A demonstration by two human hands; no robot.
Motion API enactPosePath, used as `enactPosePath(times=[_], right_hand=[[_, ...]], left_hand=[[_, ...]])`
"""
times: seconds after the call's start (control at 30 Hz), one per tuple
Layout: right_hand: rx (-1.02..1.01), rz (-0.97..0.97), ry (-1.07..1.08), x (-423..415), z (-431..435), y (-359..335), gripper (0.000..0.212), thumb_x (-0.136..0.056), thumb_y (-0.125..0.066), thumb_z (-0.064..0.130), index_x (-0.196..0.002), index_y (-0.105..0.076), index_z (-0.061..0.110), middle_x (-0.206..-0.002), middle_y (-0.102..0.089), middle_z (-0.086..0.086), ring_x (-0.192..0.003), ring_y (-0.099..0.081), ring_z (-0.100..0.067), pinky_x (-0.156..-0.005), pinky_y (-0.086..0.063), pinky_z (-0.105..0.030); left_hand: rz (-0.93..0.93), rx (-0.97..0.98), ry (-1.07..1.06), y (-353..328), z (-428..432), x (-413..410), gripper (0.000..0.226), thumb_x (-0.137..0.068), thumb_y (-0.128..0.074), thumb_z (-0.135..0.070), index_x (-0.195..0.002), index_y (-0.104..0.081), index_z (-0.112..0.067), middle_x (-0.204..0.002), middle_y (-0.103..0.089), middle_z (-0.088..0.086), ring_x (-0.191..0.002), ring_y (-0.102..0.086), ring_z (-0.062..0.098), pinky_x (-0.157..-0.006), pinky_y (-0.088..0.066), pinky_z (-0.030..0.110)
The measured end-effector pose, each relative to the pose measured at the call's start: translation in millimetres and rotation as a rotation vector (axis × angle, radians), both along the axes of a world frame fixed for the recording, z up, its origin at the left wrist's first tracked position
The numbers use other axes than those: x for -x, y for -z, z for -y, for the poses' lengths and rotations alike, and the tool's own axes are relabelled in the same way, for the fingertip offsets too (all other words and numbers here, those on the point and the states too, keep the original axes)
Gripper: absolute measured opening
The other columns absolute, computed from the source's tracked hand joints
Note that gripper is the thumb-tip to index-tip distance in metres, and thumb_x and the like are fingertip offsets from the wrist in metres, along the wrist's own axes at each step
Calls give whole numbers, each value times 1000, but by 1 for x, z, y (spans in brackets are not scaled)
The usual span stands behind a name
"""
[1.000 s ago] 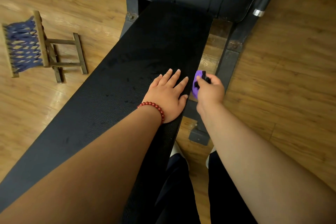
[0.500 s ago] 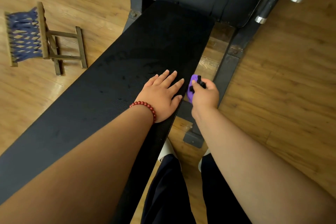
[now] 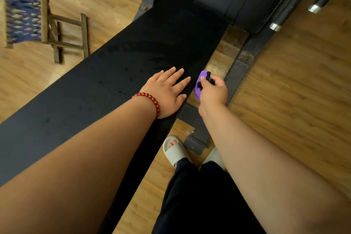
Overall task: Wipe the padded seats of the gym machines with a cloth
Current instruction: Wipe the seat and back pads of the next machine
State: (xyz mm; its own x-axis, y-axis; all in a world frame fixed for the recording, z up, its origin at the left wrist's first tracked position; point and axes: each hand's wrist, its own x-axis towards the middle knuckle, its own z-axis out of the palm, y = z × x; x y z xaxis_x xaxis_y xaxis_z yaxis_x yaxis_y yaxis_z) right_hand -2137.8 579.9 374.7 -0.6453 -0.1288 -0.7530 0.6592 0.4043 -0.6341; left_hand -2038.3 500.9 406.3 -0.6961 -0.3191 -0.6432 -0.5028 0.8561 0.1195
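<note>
Our left grip [image 3: 167, 91] lies flat and open on the padded seat [image 3: 106, 85]. Our right grip [image 3: 213, 94] clenches a purple thing [image 3: 198, 92], perhaps a sprayer, just beside the seat's edge. Aimed so, it may wet the floor [image 3: 284, 110] instead.

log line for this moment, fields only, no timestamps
left hand: flat on padded bench | right hand: grips purple object beside bench's right edge | nearby: wooden stool on floor
</note>
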Motion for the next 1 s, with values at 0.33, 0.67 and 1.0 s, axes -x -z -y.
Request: enactPosePath(times=[0.33, 0.67, 1.0], right_hand=[[30, -58, -12, -14, -7, 10, 25, -92, -64, 14, -83, -56, 35, -87, -57, 16, -91, -60, -11, -84, -54, -30], [133, -136, -9, -28, -21, 29, 28, -91, -64, 11, -85, -60, 38, -92, -64, 16, -91, -64, -4, -81, -54, -26], [156, -210, -31, 13, 2, 58, 25, -92, -64, 13, -85, -57, 37, -89, -59, 21, -83, -58, 5, -77, -47, -14]], left_hand=[[-129, -22, 7, 12, 14, 19, 57, -103, -27, -43, -154, -15, -23, -161, -11, 4, -148, -6, 22, -119, -7, 37], [-122, -25, 28, 27, 17, 19, 58, -102, -22, -45, -155, -5, -26, -163, 2, 0, -149, 5, 17, -119, 3, 34], [-235, 1, -62, 40, 22, 42, 59, -100, -35, -42, -153, -20, -20, -157, -23, 1, -144, -19, 19, -116, -19, 33]])
